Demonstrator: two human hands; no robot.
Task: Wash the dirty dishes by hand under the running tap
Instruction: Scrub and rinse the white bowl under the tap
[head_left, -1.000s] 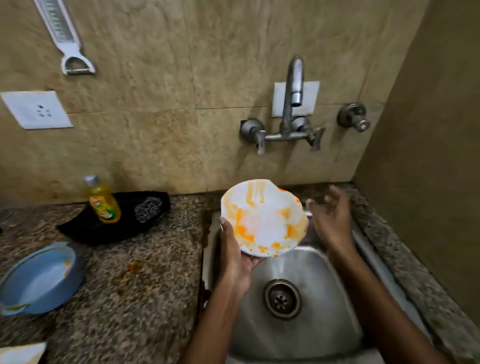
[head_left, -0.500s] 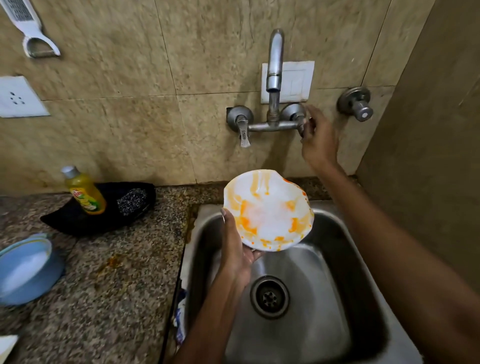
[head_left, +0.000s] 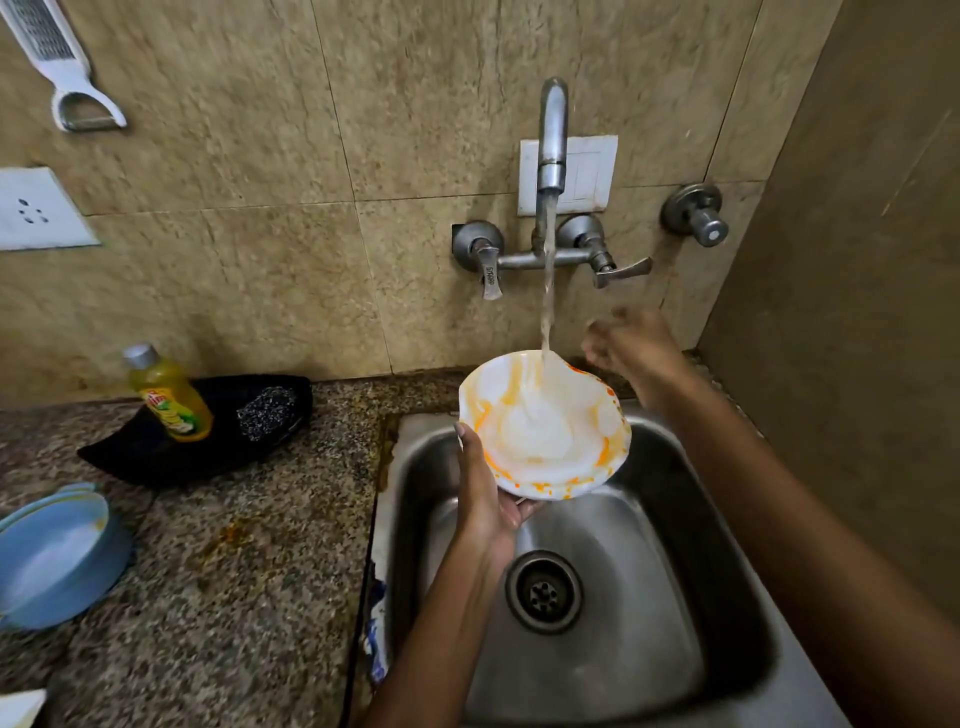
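Note:
A white plate (head_left: 545, 431) smeared with orange sauce hangs tilted over the steel sink (head_left: 675, 649). My left hand (head_left: 483, 499) grips its lower left rim from underneath. Water falls from the wall tap (head_left: 551, 135) onto the middle of the plate. My right hand (head_left: 631, 345) is blurred, just behind the plate's right rim and below the right tap handle (head_left: 621, 270), holding nothing, fingers loosely curled.
On the granite counter (head_left: 234, 571) to the left stand a yellow dish soap bottle (head_left: 169, 395) and a scrubber (head_left: 267, 413) on a black tray. A blue bowl (head_left: 52, 556) sits at the left edge. A side wall closes in on the right.
Water now runs from the tap onto the plate. My right hand has left the right tap handle and dropped toward the plate. The handle now points sideways.

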